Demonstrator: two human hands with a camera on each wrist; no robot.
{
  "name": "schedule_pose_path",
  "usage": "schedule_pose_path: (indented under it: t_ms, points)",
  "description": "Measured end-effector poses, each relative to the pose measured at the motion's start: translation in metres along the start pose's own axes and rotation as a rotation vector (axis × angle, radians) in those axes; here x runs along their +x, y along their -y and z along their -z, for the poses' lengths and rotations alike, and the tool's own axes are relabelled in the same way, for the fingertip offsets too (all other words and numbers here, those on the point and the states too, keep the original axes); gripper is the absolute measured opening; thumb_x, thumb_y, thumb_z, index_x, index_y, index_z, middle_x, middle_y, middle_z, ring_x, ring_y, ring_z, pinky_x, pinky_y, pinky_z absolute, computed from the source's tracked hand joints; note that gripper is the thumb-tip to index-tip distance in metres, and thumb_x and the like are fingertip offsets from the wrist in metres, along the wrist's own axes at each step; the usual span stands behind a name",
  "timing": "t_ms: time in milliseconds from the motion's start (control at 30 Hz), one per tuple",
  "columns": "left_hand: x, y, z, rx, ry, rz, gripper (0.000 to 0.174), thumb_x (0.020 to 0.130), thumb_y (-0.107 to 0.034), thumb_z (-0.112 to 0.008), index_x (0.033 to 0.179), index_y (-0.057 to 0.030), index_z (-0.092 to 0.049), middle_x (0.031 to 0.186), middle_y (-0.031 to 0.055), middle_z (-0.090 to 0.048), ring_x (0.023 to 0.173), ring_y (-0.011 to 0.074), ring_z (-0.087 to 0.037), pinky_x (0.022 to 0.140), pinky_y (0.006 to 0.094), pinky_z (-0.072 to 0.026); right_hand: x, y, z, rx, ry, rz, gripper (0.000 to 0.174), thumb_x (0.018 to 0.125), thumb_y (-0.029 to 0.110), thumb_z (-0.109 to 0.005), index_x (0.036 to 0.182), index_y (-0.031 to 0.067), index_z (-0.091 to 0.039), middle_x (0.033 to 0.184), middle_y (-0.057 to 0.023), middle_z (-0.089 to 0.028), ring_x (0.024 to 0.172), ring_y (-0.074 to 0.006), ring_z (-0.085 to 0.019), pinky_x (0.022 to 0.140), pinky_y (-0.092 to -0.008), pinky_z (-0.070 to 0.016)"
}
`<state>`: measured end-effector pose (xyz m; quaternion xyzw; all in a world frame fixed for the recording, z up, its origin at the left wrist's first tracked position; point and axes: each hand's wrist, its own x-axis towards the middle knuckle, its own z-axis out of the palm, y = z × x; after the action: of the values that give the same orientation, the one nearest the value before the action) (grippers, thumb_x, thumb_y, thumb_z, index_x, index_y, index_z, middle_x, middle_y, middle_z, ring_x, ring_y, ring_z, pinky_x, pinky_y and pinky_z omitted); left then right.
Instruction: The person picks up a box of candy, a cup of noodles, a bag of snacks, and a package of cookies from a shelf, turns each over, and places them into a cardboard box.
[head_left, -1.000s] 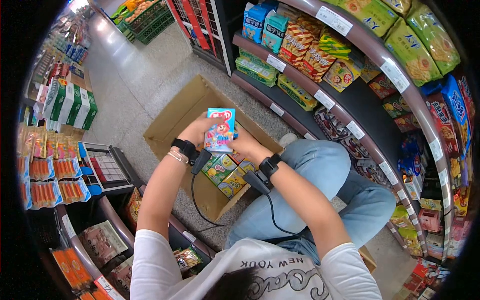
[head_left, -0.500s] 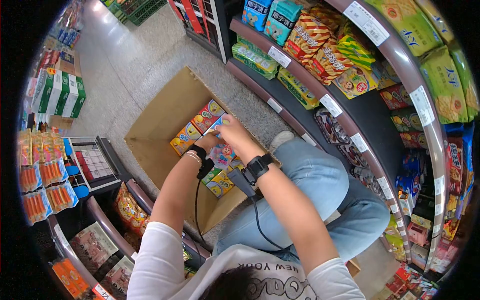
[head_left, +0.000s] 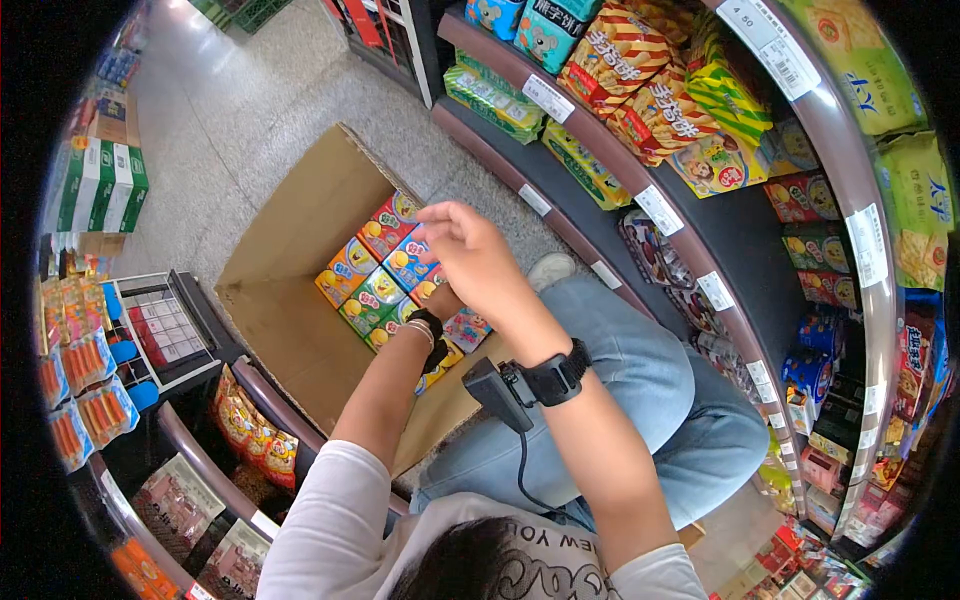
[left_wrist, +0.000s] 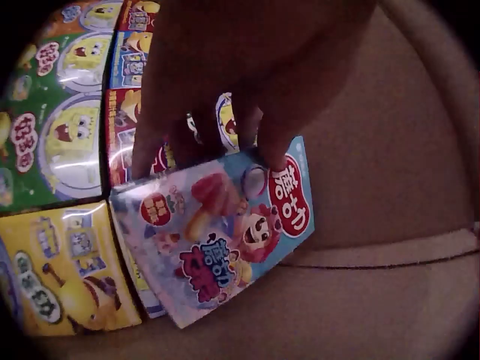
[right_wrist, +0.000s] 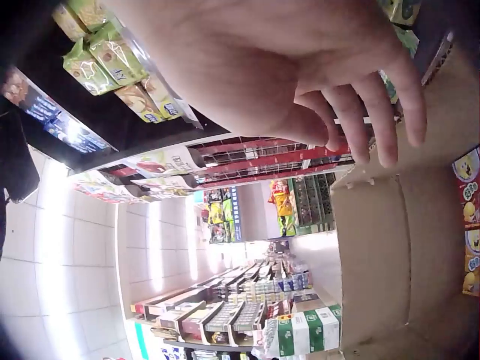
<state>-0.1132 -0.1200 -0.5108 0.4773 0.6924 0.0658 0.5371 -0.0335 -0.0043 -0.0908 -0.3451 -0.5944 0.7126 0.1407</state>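
Observation:
A cardboard carton stands on the floor with several colourful snack boxes packed inside. My left hand reaches down into it. In the left wrist view the left hand pinches the top end of a light-blue and pink box, which lies tilted beside green boxes and a yellow box. My right hand hovers above the carton's near side, holding nothing. The right wrist view shows that right hand with its fingers loosely extended.
Curved shelves of packaged snacks rise at the right. Another shelf and a wire rack are at the lower left. The person's bent legs lie against the carton's right side. Grey floor stretches beyond the carton.
The light-blue and pink box went from both hands above the carton down into it. My right hand has let go and lifted away; the left stays low with the box. The head view has shifted.

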Motion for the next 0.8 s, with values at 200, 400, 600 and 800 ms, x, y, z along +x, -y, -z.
schedule_pose_path:
  t_ms: [200,400,600,800]
  points:
    - [-0.005,0.03,-0.032,-0.426,-0.132,-0.192,0.034,0.074,-0.008,-0.066,0.107,0.0002,-0.062,0.099,0.0094,-0.066,0.085,0.0186,-0.062,0.076,0.0302,-0.0491,-0.005,0.017,0.01,0.138,0.012,-0.071,0.025,0.09,0.013,-0.047,0.112,0.0049,-0.054,0.104,-0.0089,-0.063,0.088,-0.0153,-0.061,0.071,-0.0271,-0.0469]
    - [-0.069,-0.013,0.032,-0.977,-0.289,-0.035,0.023,0.085,-0.016,-0.054,0.105,-0.0078,-0.061,0.087,0.0035,-0.064,0.071,0.0161,-0.06,0.059,0.0338,-0.0457,-0.006,0.026,0.022,0.346,-0.082,-0.12,0.027,0.09,0.016,-0.048,0.114,0.0044,-0.054,0.105,-0.0091,-0.062,0.09,-0.0173,-0.061,0.074,-0.0292,-0.048]
    - [-0.146,-0.128,0.121,-1.196,-0.672,0.212,0.02,0.087,-0.027,-0.053,0.097,-0.0097,-0.057,0.084,0.0007,-0.059,0.07,0.0133,-0.055,0.057,0.0316,-0.0438,-0.005,0.019,0.02,0.394,-0.253,0.033,0.025,0.087,0.012,-0.05,0.109,0.0031,-0.057,0.096,-0.0074,-0.065,0.078,-0.0117,-0.06,0.064,-0.0237,-0.0454]
    - [-0.205,-0.236,0.158,-1.209,-0.842,-0.019,0.017,0.089,-0.024,-0.05,0.081,-0.0097,-0.051,0.069,-0.0017,-0.049,0.058,0.0073,-0.046,0.049,0.0237,-0.0372,-0.018,0.02,0.041,0.38,-0.376,0.224,0.022,0.087,0.009,-0.051,0.108,0.0013,-0.056,0.095,-0.0087,-0.065,0.074,-0.0124,-0.061,0.062,-0.0232,-0.0458]
